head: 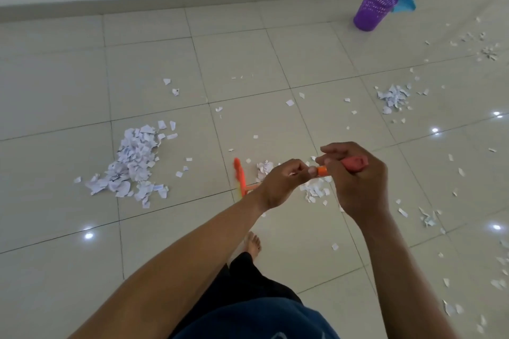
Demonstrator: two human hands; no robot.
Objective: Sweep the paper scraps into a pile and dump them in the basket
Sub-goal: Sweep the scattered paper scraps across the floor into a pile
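Observation:
Both of my hands grip the orange broom handle [321, 170] in front of me. My right hand [358, 176] is curled round its red top end. My left hand [281, 181] holds the shaft just below. The orange broom head [239, 174] stands on the tiled floor beyond my left hand, next to a small clump of paper scraps [264, 168]. A big pile of white scraps [132, 165] lies to the left. A smaller heap [392, 97] lies to the right. The purple mesh basket [376, 6] stands upright by the far wall.
A blue dustpan [405, 1] on a long handle leans behind the basket. Loose scraps litter the tiles along the right side [429, 219] and far right [489, 52]. My bare foot [252, 243] stands on the floor below the broom. A grey skirting runs along the wall.

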